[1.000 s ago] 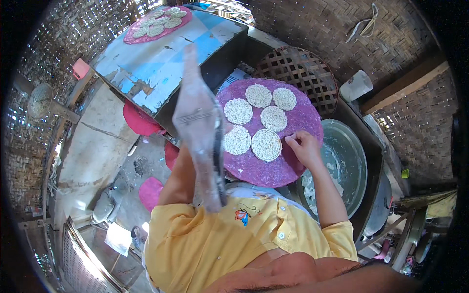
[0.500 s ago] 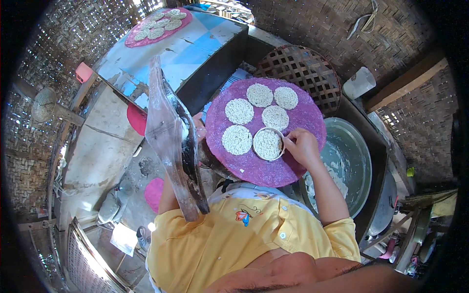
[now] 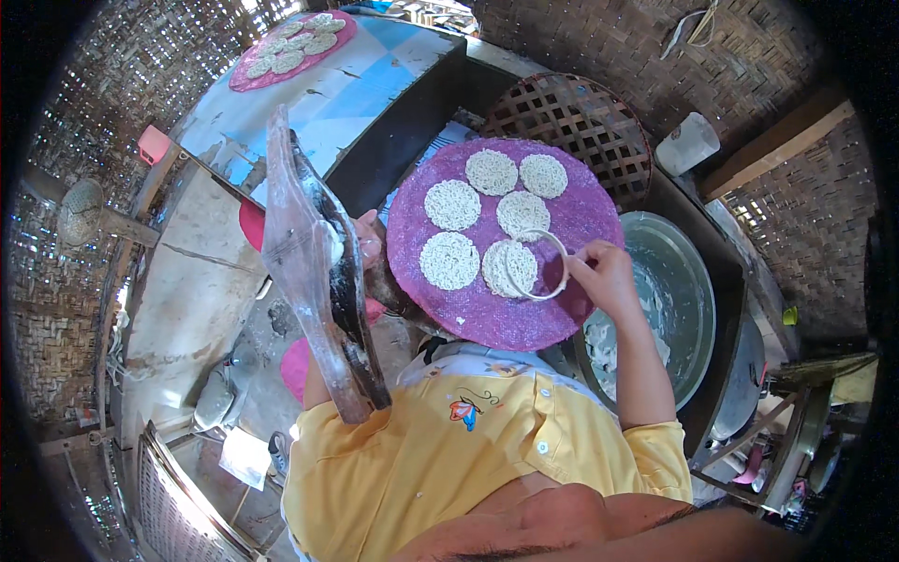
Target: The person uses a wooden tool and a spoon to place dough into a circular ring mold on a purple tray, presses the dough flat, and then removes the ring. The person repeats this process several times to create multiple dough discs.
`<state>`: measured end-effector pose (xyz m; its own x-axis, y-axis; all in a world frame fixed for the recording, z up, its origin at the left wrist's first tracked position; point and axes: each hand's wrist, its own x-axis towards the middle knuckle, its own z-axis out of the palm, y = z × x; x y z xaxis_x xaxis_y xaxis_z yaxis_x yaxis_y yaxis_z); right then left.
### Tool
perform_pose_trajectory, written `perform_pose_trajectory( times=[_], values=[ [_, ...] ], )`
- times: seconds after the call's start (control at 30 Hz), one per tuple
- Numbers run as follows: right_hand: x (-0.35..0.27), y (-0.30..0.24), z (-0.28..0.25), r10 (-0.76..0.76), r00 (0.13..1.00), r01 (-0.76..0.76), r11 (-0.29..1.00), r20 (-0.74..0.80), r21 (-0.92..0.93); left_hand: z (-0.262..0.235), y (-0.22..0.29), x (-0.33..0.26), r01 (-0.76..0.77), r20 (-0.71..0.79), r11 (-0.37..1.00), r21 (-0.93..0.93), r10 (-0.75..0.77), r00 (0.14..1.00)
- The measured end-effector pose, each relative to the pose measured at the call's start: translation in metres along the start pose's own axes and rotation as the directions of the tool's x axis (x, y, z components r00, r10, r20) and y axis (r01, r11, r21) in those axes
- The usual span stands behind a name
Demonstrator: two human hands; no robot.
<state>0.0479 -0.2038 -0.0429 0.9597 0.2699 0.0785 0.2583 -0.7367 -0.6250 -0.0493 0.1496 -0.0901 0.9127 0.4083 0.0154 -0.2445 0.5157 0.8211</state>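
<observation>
A round purple tray (image 3: 487, 314) in front of me carries several flat white noodle discs (image 3: 452, 204). My right hand (image 3: 604, 277) pinches a thin white ring (image 3: 534, 264) that lies over the disc nearest the tray's right side. My left hand (image 3: 369, 245) shows only a few fingers by the tray's left rim. It is up against a long wooden paddle (image 3: 304, 262) with a dark underside, which stands tilted along my left forearm and hides the rest of the hand.
A metal basin (image 3: 688, 281) with white dough sits right of the tray. Behind it are a woven lattice tray (image 3: 571, 112) and a white jug (image 3: 688, 142). A blue-white table (image 3: 328, 103) holds a second purple tray (image 3: 290, 47) of discs. Woven walls surround.
The paddle swung left and turned more edge-on. My right hand brought the ring from the tray's right rim onto the nearest disc.
</observation>
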Motion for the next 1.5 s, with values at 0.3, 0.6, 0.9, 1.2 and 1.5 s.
perform_pose_trajectory(
  times=[0.3,0.6,0.9,1.2,1.5],
  values=[
    [-0.042,0.040,-0.018,0.234,0.972,-0.233,0.972,0.028,-0.029,-0.005,0.001,-0.006,0.009,-0.021,1.000,0.000,-0.009,1.000],
    [-0.044,0.030,-0.017,0.266,0.964,-0.264,0.962,0.023,-0.075,0.002,0.003,-0.005,0.020,0.007,1.000,0.016,-0.020,1.000],
    [-0.027,0.094,0.000,0.444,0.889,-0.359,0.824,-0.107,0.439,0.004,0.007,-0.010,0.007,0.013,1.000,0.022,-0.007,1.000],
    [-0.041,0.090,0.011,0.444,0.870,-0.439,0.495,0.216,0.750,0.010,0.013,-0.015,-0.004,0.019,0.999,0.049,0.003,1.000],
    [-0.098,0.033,0.006,0.273,0.719,-0.675,0.493,0.639,0.549,0.044,0.018,-0.011,-0.014,0.111,0.952,0.305,-0.021,0.994]
  ],
)
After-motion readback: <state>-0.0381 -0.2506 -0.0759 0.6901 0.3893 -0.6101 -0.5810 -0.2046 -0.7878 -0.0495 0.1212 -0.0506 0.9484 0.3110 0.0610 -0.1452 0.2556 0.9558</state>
